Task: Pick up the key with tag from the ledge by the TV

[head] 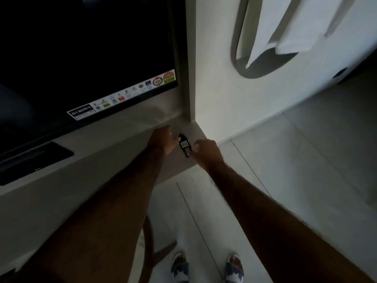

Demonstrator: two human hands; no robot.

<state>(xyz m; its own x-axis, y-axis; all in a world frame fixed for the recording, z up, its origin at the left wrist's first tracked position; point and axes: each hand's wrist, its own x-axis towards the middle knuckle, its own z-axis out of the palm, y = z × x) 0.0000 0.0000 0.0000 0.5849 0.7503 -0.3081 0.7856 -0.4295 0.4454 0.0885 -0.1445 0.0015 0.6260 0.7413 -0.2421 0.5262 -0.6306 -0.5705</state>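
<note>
"CROWN" on TV (81, 58) sticker strip (82, 111)

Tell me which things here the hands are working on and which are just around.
In hand: small black device, held between left hand and right hand over the shelf.
Just around: television, oval mirror, white towel, sandals.

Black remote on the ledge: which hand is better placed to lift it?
Right, probably. The right hand has fingers curled round the near end of the black remote on the ledge. The left hand only reaches its far end; contact is unclear.
</note>
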